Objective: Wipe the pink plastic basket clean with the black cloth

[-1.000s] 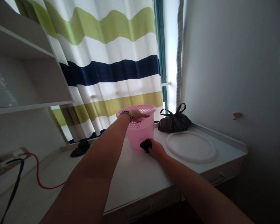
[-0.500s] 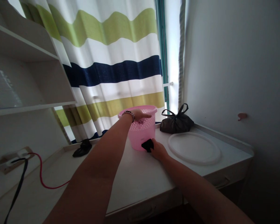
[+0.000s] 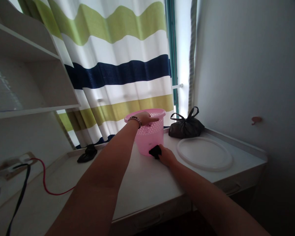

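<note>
A pink plastic wastebasket (image 3: 149,141), solid below and perforated near the top, stands upright on the white desk. Over its near rim my left hand (image 3: 145,118) is hooked, wearing a beaded bracelet; one finger points right along the outside, and those inside are hidden. Low on the right, my right hand (image 3: 166,155) pinches a folded black cloth (image 3: 155,152) against or just in front of the basket's lower wall. Whether the cloth touches the wall I cannot tell.
A tied black plastic bag (image 3: 186,127) sits behind a white ring-shaped lid (image 3: 179,152) on the right. Further left are a crumpled black bag (image 3: 87,154) and a red cable (image 3: 44,178) from a socket strip. A striped curtain (image 3: 123,72) hangs behind; shelves (image 3: 34,108) overhang the left.
The whole view has shifted slightly. Both hands keep almost the same places on and by the wastebasket, and the black cloth is still in my right hand.
</note>
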{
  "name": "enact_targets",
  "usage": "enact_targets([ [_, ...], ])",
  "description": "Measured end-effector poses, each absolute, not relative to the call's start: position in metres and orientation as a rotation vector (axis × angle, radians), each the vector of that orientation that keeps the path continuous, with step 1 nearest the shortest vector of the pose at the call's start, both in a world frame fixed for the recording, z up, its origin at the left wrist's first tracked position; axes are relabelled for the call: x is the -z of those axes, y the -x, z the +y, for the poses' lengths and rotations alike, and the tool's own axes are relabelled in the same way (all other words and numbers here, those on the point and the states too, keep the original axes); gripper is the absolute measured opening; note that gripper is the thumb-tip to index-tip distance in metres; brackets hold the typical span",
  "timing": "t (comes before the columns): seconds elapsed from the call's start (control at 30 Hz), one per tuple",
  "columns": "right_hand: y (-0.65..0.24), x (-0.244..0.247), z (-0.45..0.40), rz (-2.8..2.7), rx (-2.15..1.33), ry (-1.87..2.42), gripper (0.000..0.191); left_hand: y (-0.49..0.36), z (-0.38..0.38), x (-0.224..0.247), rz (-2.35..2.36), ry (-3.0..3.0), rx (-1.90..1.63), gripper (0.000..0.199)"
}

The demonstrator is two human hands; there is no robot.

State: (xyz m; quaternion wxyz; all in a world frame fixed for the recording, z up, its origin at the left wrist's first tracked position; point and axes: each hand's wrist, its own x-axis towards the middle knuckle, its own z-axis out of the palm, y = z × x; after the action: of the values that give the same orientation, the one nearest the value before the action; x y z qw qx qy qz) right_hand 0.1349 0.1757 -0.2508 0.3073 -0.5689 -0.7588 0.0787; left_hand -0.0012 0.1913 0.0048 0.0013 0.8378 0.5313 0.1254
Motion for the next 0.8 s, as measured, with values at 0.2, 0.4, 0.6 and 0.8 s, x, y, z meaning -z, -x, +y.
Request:
enact_targets([
  [0.2, -0.134, 0.254, 0.179, -2.046, -0.195, 1.566, 0.047, 0.000, 0.182, -0.007, 1.681, -2.654, -0.432, 0.060],
  [0.4, -0.131, 0.252, 0.177, -2.048, -0.185, 1.593, 0.048, 0.006, 0.182, 0.004, 1.639, -2.834, -0.628, 0.063],
  [0.6, -0.129, 0.249, 0.174, -2.049, -0.178, 1.627, 0.045, 0.010, 0.185, 0.008, 1.668, -2.850, -0.668, 0.065],
  [0.8, -0.130, 0.250, 0.173, -2.042, -0.185, 1.600, 0.048, 0.007, 0.185, 0.006, 1.651, -2.879, -0.643, 0.066],
])
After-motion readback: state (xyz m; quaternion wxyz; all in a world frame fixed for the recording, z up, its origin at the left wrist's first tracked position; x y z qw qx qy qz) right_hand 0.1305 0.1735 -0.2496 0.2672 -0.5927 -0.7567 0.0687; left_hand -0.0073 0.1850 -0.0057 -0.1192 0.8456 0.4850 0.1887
